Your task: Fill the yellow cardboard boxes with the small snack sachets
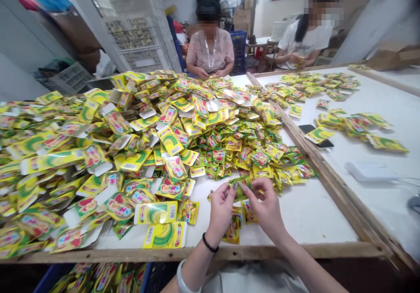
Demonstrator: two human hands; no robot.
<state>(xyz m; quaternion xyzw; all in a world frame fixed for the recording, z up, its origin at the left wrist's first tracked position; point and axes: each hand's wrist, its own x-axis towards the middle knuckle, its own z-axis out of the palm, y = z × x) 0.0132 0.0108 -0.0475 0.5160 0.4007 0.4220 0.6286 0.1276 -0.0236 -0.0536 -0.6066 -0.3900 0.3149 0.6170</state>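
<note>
My left hand (220, 212) and my right hand (267, 207) meet over the white tabletop, fingertips pinched on a small yellow-green candy sachet (242, 191) between them. My fingers cover part of it. Below them lie a few loose yellow sachets (232, 231). Just beyond my hands spreads a heap of small shiny green and yellow sachets (229, 148). To the left rises a large pile of flat yellow printed cartons (172, 142), some with white flaps open. Two flat cartons (164, 235) lie near the front edge, left of my left hand.
Wooden strips edge the table; one divider (328, 177) runs along the right. Beyond it are a dark phone (323, 143) partly under a carton, a white device (370, 170) and more cartons (357, 124). A blue crate (144, 277) sits below. Two people (210, 50) work across the table.
</note>
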